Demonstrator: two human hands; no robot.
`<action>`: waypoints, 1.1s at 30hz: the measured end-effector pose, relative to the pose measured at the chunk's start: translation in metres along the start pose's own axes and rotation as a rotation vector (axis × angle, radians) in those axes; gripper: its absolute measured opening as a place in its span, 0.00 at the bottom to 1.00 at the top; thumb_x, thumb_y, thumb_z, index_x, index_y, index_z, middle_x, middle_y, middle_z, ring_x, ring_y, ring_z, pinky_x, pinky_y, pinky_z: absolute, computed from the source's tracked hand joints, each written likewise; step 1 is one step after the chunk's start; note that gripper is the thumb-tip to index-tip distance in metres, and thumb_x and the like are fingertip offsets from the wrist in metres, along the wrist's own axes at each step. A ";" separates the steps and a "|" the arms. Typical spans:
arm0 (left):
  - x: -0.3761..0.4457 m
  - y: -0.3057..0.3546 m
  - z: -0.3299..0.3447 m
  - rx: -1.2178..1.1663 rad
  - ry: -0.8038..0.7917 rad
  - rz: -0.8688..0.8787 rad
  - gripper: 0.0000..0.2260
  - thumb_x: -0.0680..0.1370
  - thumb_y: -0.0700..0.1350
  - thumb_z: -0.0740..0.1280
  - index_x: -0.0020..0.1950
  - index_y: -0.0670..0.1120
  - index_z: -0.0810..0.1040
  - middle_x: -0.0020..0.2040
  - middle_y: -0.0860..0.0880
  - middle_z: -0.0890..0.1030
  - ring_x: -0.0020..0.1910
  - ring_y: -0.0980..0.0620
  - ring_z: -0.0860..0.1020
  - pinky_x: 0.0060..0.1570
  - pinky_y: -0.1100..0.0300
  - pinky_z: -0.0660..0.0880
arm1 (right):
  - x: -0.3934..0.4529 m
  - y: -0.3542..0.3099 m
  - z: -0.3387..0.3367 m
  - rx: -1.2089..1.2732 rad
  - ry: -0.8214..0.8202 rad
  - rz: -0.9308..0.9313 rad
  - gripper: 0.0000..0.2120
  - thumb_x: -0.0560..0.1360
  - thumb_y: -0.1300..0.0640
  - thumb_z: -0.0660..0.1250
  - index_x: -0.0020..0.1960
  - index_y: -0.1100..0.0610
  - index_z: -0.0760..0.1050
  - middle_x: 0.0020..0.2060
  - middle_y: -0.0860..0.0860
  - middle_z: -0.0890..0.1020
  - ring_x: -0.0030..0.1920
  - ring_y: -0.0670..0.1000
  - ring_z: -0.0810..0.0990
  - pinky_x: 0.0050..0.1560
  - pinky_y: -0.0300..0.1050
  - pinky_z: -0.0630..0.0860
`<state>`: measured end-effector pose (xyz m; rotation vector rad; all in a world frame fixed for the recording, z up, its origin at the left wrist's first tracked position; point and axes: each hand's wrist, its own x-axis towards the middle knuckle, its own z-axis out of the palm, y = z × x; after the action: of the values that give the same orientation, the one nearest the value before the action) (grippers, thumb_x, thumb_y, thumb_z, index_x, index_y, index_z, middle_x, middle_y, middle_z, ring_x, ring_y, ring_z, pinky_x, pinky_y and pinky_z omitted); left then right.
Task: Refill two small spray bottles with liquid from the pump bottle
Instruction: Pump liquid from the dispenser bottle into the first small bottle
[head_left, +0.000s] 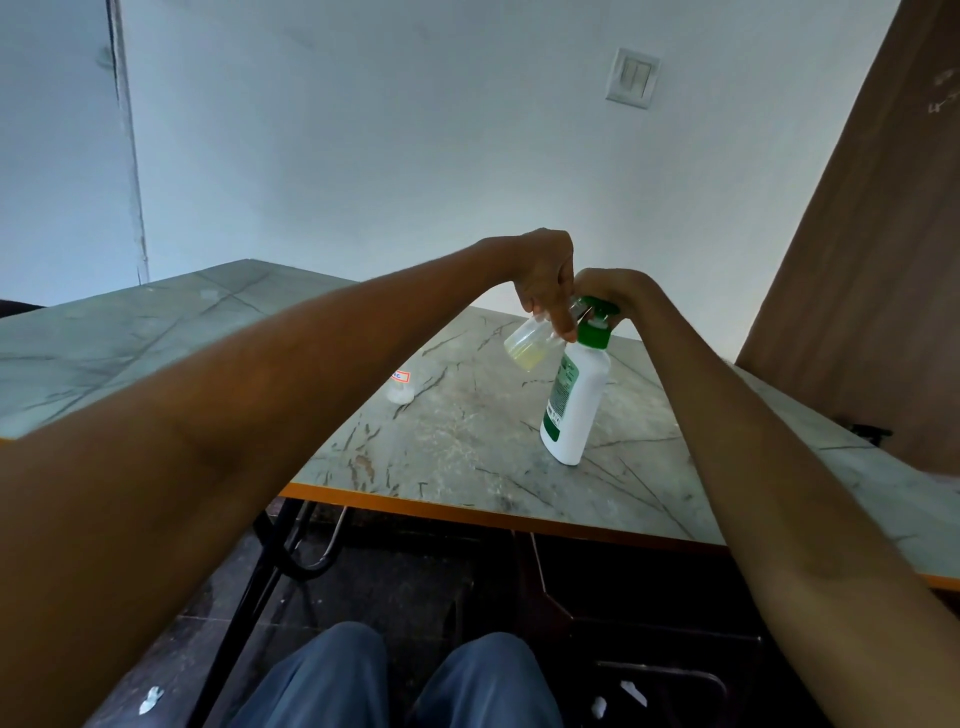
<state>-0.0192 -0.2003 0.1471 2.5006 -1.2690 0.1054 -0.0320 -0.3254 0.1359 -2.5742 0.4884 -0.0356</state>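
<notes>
We are seeing dim, cool, even light with a bluish cast on the wall (363, 156); no source is showing. The marble-pattern table (467, 431) is catching a soft pale sheen, no hard glare. The floor under the table (395, 582) is lying in deep shadow. Wide-angle distortion is bending the table edge and swelling the forearms (156, 467) at the borders. Focus is holding fairly sharp mid-frame; the near forearms are looking soft.

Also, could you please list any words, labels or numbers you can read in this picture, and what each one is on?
Nothing can be read for certain.
Pump bottle: green label with print, too small and blurred to read.
Small bottle on the table: red-bordered label, letters too blurred to make out.
Small bottle in the left hand: no text visible.
</notes>
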 end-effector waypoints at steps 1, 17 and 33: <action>-0.001 -0.001 0.001 -0.006 0.000 0.003 0.20 0.63 0.53 0.78 0.47 0.41 0.84 0.21 0.58 0.77 0.19 0.63 0.73 0.26 0.76 0.70 | 0.002 0.001 0.001 0.010 -0.010 0.005 0.16 0.77 0.59 0.62 0.62 0.65 0.69 0.53 0.61 0.75 0.50 0.57 0.75 0.48 0.49 0.74; -0.002 0.005 -0.001 -0.006 -0.015 -0.019 0.21 0.62 0.54 0.78 0.47 0.41 0.84 0.31 0.51 0.80 0.19 0.62 0.73 0.24 0.75 0.69 | -0.001 0.000 0.000 -0.007 0.025 -0.049 0.17 0.78 0.59 0.61 0.63 0.66 0.70 0.61 0.63 0.75 0.49 0.57 0.75 0.52 0.50 0.75; 0.001 0.005 -0.001 0.026 -0.003 -0.021 0.20 0.63 0.53 0.78 0.48 0.41 0.84 0.34 0.49 0.81 0.18 0.63 0.72 0.31 0.72 0.70 | -0.002 -0.004 -0.001 -0.050 -0.035 -0.015 0.17 0.77 0.58 0.62 0.63 0.65 0.70 0.61 0.63 0.75 0.50 0.57 0.75 0.42 0.48 0.76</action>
<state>-0.0226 -0.2031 0.1492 2.5365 -1.2497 0.1132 -0.0322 -0.3219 0.1391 -2.6233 0.4619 0.0167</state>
